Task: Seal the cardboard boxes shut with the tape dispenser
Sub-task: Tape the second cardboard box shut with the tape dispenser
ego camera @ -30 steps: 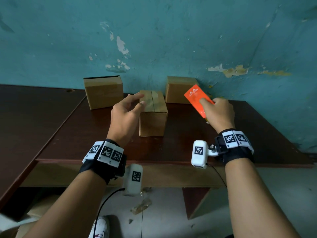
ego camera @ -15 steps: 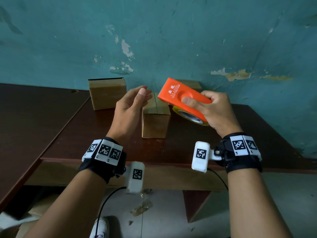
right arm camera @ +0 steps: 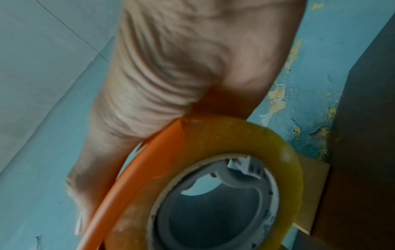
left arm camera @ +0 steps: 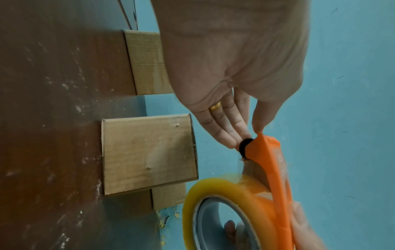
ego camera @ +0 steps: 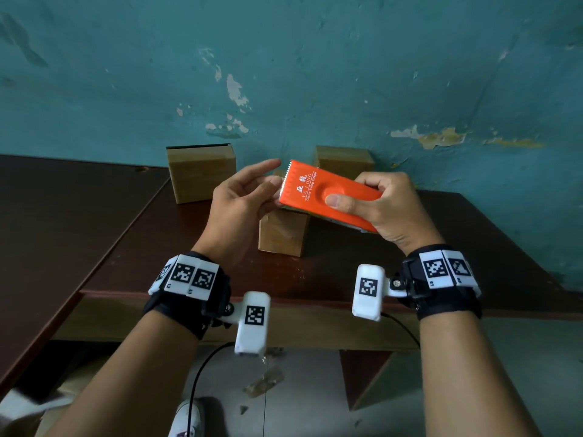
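My right hand (ego camera: 356, 197) grips the orange tape dispenser (ego camera: 328, 193) in the air above the middle cardboard box (ego camera: 282, 238); the thumb lies on top and the fingers curl round the far side. The yellowish tape roll (left arm camera: 224, 194) hangs under it. My left hand (ego camera: 271, 187) is at the dispenser's toothed front end, thumb above and fingers below by the black roller (left arm camera: 245, 147), index finger stretched out. Two more boxes stand by the wall, one at back left (ego camera: 202, 171) and one at back right (ego camera: 344, 159). The middle box's top is hidden.
The boxes stand on a dark brown table (ego camera: 189, 263) against a teal wall (ego camera: 315, 74). A second dark table (ego camera: 63, 216) adjoins on the left. The near table edge runs just beyond my wrists. Below are the floor and a shoe (ego camera: 186, 414).
My right hand lifted the dispenser off the table and swung it left, over the middle box. My left hand left that box and came up to the dispenser's front end.
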`<state>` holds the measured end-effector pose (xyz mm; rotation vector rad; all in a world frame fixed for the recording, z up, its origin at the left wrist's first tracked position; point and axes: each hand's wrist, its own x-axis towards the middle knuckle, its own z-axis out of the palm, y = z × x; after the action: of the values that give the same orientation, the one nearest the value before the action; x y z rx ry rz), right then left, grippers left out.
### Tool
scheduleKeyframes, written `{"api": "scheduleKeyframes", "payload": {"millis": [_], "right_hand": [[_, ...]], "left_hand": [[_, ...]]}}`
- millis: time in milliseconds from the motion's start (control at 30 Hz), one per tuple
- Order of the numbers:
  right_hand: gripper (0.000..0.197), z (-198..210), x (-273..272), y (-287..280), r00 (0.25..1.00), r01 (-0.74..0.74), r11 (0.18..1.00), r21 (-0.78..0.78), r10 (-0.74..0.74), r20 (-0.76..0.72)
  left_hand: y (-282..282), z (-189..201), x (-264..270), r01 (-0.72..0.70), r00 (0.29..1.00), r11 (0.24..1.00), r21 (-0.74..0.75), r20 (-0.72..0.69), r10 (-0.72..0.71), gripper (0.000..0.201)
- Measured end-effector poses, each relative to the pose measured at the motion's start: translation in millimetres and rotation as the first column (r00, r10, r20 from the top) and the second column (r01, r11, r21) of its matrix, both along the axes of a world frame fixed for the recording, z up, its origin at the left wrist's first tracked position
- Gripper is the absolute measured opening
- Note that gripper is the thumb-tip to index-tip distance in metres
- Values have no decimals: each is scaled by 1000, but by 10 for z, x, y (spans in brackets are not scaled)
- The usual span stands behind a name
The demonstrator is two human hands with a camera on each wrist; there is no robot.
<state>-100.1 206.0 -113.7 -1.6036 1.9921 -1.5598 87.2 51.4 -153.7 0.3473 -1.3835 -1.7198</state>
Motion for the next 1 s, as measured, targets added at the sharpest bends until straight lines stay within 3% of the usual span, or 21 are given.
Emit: {"api": "scheduleKeyframes", "payload": {"millis": [133, 467, 600, 733, 1000], "right_hand": [[53, -18, -12, -13, 1000, 2, 1000, 22, -1, -15], [56, 24, -48, 47, 999, 7, 999, 41, -5, -39], [54, 35, -34, 57, 1000, 1, 999, 46, 0, -24], [44, 46, -23, 70, 1000, -14, 998, 61, 15, -16], [45, 52, -34, 84, 1000, 3, 997, 75, -1, -31]], "left_hand": [[10, 6, 2, 23, 1000, 1000, -9, -3, -23, 32], [34, 8, -24, 55, 998, 997, 49, 24, -57, 42], [23, 4, -15, 54, 998, 994, 94, 30, -57, 56], [21, 21, 15, 34, 999, 994, 106, 37, -38, 57], [54, 45, 23, 19, 999, 997, 75, 47, -23, 62]]}}
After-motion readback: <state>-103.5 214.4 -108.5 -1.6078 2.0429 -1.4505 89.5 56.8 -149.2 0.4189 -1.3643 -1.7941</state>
